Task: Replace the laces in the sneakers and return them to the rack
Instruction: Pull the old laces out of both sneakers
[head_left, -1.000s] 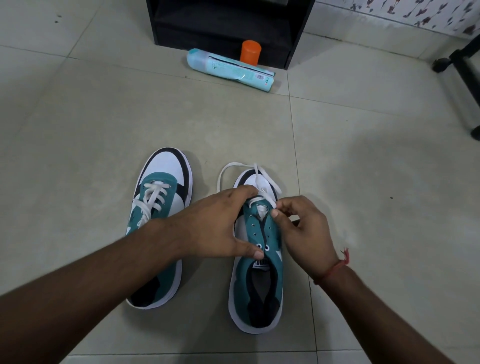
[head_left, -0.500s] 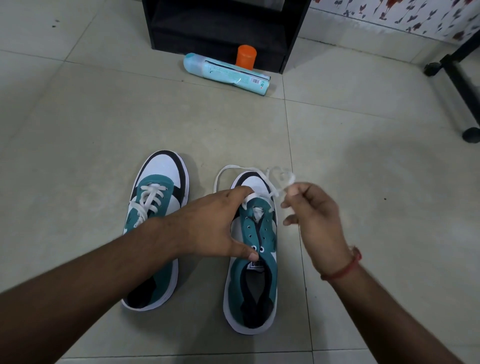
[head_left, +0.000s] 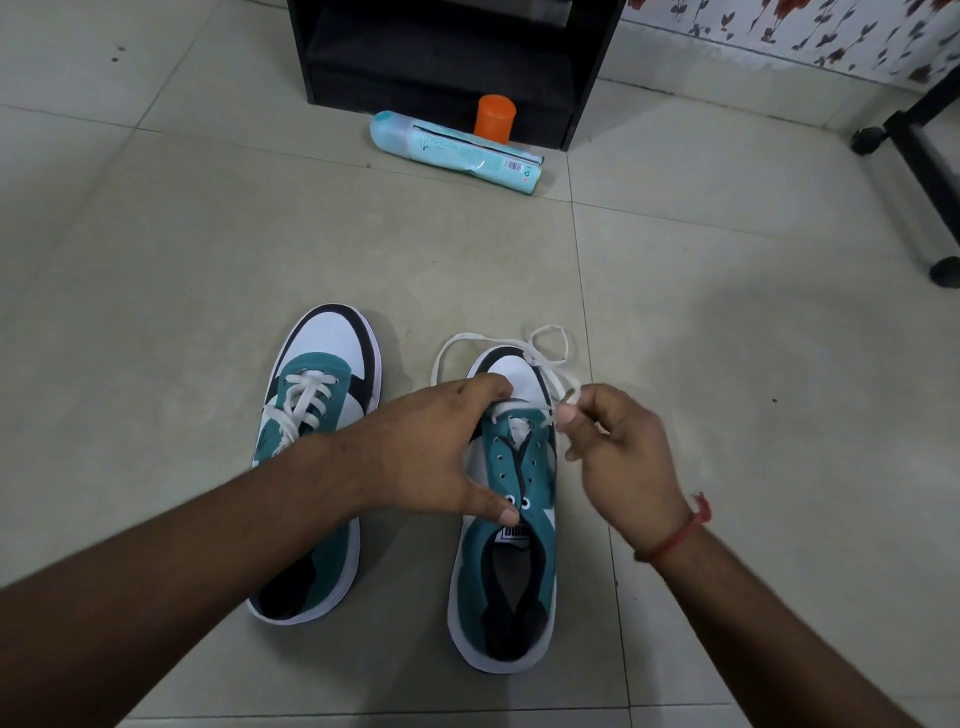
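Closest in, the left hand (head_left: 441, 457) is spread over the right-side teal, white and black canvas sneaker (head_left: 506, 525), thumb pressed down by the top eyelets and fingers curled over the toe end, pinning it to the pale tiled floor (head_left: 182, 249). Just beside it, the right hand (head_left: 618, 457) pinches one end of the white flat shoelace (head_left: 498, 340) between thumb and fingertips. The rest of that lace loops loose around the toe and looks threaded only through the lowest eyelets. The matching left-side sneaker (head_left: 317, 452) sits alongside, already laced.

Further back there's a light blue spray can (head_left: 452, 150) lying down, an orange cap (head_left: 494, 117) and the black shoe rack (head_left: 447, 57).

Risk I'd guess: pull too hard and the lace ends go uneven, or the short end slips back out of its eyelet.
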